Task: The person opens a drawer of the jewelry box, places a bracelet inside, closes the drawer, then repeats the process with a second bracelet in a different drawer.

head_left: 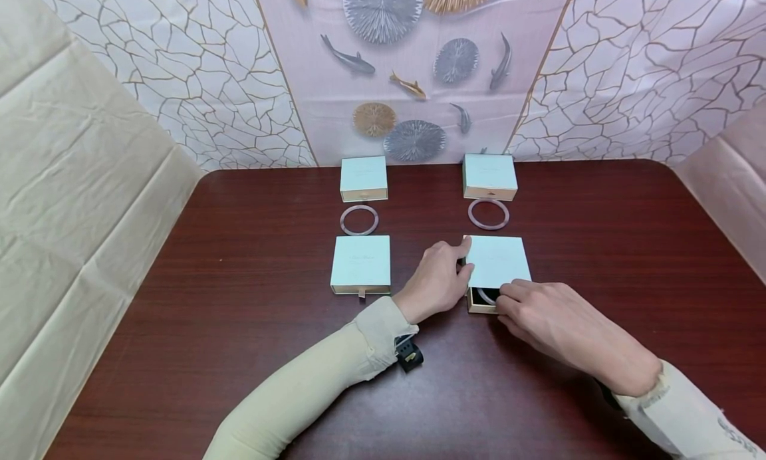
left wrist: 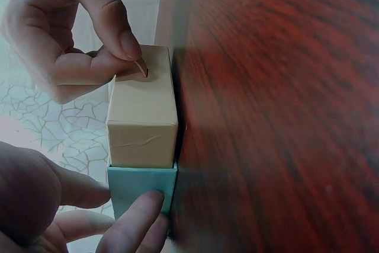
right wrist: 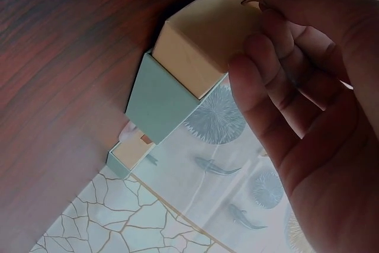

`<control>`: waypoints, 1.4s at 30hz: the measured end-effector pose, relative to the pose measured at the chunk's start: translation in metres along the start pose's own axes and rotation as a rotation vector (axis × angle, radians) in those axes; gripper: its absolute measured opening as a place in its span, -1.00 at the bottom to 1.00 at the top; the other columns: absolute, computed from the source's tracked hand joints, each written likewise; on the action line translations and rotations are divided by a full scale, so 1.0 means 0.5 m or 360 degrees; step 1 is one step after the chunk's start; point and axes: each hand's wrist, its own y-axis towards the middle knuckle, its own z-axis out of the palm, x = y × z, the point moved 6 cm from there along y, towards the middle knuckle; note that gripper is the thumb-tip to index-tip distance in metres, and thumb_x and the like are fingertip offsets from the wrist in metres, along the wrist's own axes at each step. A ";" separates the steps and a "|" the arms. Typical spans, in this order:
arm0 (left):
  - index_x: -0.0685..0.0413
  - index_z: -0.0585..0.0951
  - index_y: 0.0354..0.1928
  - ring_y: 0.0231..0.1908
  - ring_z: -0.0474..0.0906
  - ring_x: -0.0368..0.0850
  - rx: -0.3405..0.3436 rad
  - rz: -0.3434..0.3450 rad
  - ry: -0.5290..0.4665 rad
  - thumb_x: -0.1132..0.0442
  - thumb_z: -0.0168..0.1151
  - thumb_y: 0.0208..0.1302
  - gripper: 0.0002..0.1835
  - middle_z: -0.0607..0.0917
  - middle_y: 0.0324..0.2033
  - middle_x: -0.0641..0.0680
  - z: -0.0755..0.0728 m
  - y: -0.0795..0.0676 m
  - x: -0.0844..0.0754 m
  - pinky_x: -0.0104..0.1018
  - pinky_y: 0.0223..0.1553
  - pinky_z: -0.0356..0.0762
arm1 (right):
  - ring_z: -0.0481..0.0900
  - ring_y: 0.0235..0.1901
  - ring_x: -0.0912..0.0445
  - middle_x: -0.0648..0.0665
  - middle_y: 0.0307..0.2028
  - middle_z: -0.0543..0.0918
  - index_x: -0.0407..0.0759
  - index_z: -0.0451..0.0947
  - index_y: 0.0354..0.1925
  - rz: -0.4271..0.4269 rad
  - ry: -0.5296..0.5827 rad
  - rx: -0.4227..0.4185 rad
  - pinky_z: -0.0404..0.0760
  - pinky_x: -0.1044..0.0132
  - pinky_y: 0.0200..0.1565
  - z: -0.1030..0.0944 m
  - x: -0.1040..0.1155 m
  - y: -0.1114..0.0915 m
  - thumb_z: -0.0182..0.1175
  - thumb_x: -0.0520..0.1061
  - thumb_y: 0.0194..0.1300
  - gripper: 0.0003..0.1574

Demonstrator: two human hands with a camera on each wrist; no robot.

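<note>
- On the right of the worktop (head_left: 239,300), in the head view, a mint cover (head_left: 498,260) sits over a partly drawn drawer (head_left: 481,309), an inner bangle (head_left: 486,296) showing inside.
- The left hand (head_left: 433,280) holds the cover's left side; should that grip slacken, a pull would probably drag the whole box along.
- Too long or sudden a pull by the right hand (head_left: 556,317) might free the drawer entirely, dropping it and jolting the bangle out.
- Around it: the right bangle (head_left: 489,227) lies just behind the cover, before the far-right box (head_left: 489,175), so any backward shove could knock it. Across a gap stand the near-left box (head_left: 361,264), the left bangle (head_left: 359,233) and the far-left box (head_left: 364,179), less in the way.
- From the left wrist, the right hand's thumb and finger are clamped on a small ribbon tab (left wrist: 141,66). An angled tug could tear it or skew the drawer. The drawer's side bears a crease, which may catch.
- From the right wrist, the other fingers curl close before the drawer's face and could snag its rim. They hide part of that face; the patterned cloth (right wrist: 172,205) hangs beyond.
</note>
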 end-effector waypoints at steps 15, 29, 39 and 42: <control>0.00 0.28 0.53 0.03 0.55 -0.04 0.0015 -0.0003 -0.0039 0.15 0.05 0.59 -0.45 0.63 -0.06 0.16 0.001 -0.001 0.001 -0.38 0.00 0.45 | 0.35 -0.55 0.25 0.15 -0.56 0.39 0.04 0.47 -0.56 -0.0006 0.0003 -0.0024 0.34 0.37 -0.60 0.002 -0.001 -0.001 0.45 -0.21 0.03 -0.69; 0.01 0.27 0.54 0.18 0.54 -0.01 0.0008 0.0019 -0.0017 0.15 0.04 0.59 -0.45 0.63 0.11 0.20 0.002 -0.001 0.000 -0.37 0.06 0.48 | 0.41 -0.55 0.22 0.12 -0.55 0.43 0.00 0.50 -0.54 -0.0032 -0.0004 -0.0064 0.40 0.34 -0.60 0.004 -0.002 -0.001 0.44 -0.22 0.00 -0.73; 0.03 0.28 0.53 0.11 0.55 -0.03 0.0008 0.0026 -0.0029 0.15 0.04 0.59 -0.45 0.64 0.05 0.18 0.001 -0.001 0.000 -0.38 0.01 0.47 | 0.41 -0.54 0.22 0.11 -0.54 0.45 -0.01 0.53 -0.52 -0.0022 -0.0012 -0.0078 0.42 0.32 -0.59 0.005 -0.003 -0.001 0.45 -0.22 0.00 -0.75; 0.02 0.27 0.54 0.18 0.53 -0.02 0.0009 0.0024 -0.0023 0.15 0.04 0.59 -0.45 0.62 0.14 0.20 0.001 -0.001 0.000 -0.36 0.05 0.48 | 0.42 -0.54 0.21 0.10 -0.53 0.44 -0.02 0.53 -0.52 -0.0024 -0.0017 -0.0081 0.43 0.32 -0.58 0.006 -0.004 0.000 0.44 -0.23 0.00 -0.75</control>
